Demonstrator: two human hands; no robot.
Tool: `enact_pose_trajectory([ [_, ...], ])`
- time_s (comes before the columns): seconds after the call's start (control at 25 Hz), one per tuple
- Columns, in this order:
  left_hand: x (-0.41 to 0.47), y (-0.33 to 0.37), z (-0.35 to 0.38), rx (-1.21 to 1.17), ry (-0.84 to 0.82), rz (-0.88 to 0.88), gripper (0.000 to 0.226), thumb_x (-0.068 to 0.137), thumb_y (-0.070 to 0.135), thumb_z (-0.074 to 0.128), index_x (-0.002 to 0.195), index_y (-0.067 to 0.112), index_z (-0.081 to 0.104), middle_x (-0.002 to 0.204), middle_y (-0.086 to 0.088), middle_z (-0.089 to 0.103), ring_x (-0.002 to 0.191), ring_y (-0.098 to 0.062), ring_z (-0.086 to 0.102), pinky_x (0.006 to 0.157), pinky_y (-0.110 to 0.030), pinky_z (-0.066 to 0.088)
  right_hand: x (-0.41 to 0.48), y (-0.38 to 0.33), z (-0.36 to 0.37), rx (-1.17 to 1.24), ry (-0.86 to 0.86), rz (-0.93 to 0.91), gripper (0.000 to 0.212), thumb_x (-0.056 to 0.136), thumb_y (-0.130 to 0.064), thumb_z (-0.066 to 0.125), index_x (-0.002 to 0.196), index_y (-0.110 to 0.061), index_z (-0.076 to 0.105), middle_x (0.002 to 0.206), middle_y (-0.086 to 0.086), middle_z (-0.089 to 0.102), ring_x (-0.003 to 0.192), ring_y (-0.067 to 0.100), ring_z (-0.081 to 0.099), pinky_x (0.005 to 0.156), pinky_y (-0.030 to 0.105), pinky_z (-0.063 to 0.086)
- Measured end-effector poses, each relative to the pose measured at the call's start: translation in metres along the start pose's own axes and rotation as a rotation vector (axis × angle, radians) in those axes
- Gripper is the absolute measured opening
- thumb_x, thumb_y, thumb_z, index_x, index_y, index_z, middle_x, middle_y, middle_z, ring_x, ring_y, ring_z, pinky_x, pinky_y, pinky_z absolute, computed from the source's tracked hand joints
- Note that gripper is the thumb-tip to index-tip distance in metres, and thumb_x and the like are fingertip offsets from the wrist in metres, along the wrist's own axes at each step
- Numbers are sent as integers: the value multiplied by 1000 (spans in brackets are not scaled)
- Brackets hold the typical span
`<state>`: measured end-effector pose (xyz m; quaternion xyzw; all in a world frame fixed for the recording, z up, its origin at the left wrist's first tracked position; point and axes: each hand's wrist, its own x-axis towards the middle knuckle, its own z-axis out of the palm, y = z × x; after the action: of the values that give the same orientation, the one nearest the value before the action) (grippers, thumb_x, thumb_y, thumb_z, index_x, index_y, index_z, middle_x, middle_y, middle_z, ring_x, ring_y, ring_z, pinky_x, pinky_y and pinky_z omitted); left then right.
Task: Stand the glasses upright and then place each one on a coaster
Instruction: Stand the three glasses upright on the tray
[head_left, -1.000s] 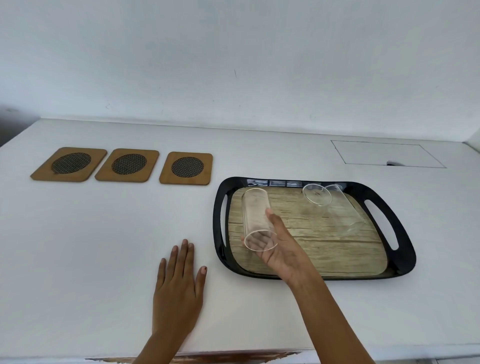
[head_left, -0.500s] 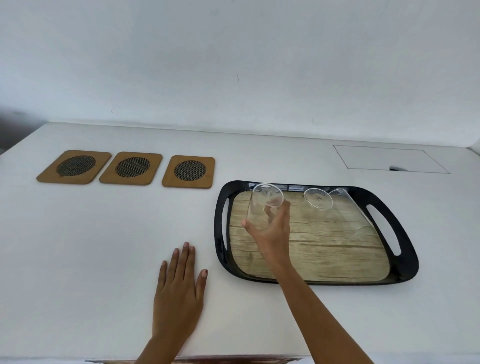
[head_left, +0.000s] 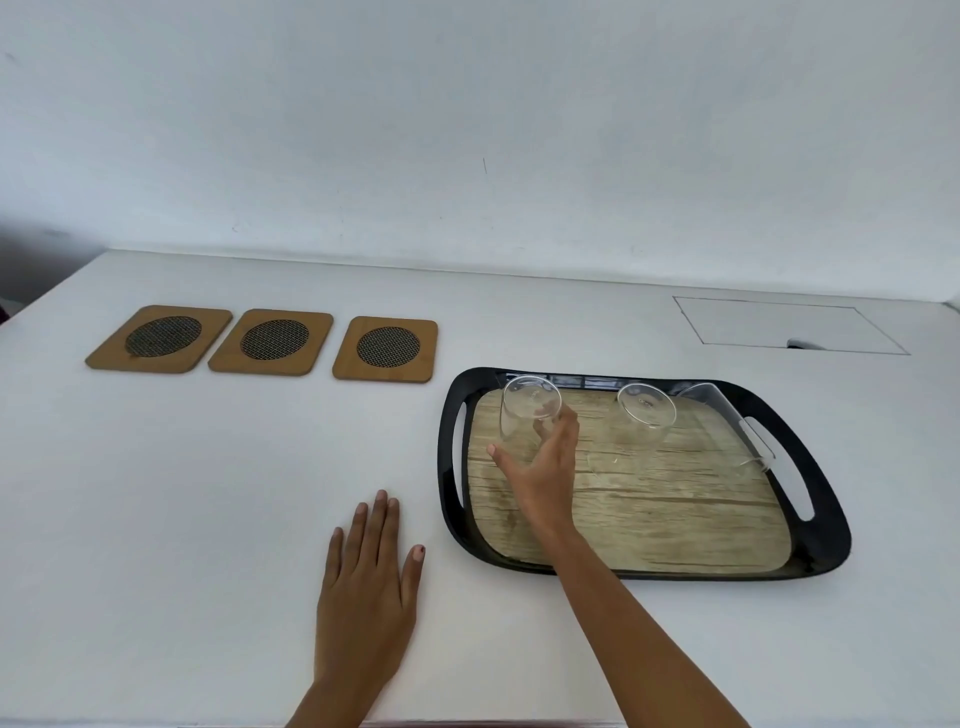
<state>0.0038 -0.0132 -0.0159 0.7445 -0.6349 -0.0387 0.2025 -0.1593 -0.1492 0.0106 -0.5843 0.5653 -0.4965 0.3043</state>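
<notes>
Across the white tabletop (head_left: 208, 493) below a pale wall, 3 square wooden coasters with dark mesh centres (head_left: 385, 349) sit in a row. My right hand (head_left: 540, 462) grips a clear cylindrical glass (head_left: 527, 415) upright on the black tray with wood-print floor (head_left: 675, 514); 2 more glasses (head_left: 647, 410) lie tipped there. My left hand (head_left: 371, 587) rests flat, open.
</notes>
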Motion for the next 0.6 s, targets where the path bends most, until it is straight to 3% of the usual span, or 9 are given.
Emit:
enact_pose_trajectory([
  [0.24, 2, 0, 1, -25, 5, 1, 79, 87, 59, -9, 147, 16, 17, 156, 2, 17, 144, -15, 12, 117, -32, 1, 2, 2, 4, -21, 21, -1, 77, 76, -20, 82, 130, -26, 28, 128, -8, 32, 126, 13, 48, 92, 36, 51],
  [0.32, 2, 0, 1, -23, 5, 3, 80, 86, 60, -10, 147, 16, 16, 156, 2, 17, 144, -15, 12, 116, -30, -1, 1, 0, 4, -18, 9, 29, 88, 76, -21, 83, 140, -21, 22, 136, 1, 29, 131, 17, 43, 93, 30, 45],
  [0.48, 1, 0, 1, -24, 7, 0, 76, 88, 58, -5, 147, 15, 18, 156, 2, 18, 144, -14, 14, 117, -34, 5, -13, -9, -3, -19, 104, -17, 97, 73, -15, 85, 145, -8, 19, 140, 13, 25, 134, 21, 32, 91, 1, 32],
  [0.52, 1, 0, 1, -22, 6, -1, 76, 89, 57, -4, 147, 14, 19, 156, 2, 19, 143, -15, 15, 117, -34, 5, -18, -13, -7, -23, 134, -81, 94, 73, -11, 85, 142, -4, 22, 138, 15, 27, 132, 21, 33, 94, -2, 29],
  [0.6, 1, 1, 2, -16, 2, -3, 75, 89, 57, -3, 147, 14, 20, 155, 1, 20, 143, -15, 16, 117, -35, 6, -27, -22, -19, -29, 204, -245, 80, 74, -1, 81, 135, 2, 31, 133, 19, 32, 128, 22, 36, 105, 6, 27],
])
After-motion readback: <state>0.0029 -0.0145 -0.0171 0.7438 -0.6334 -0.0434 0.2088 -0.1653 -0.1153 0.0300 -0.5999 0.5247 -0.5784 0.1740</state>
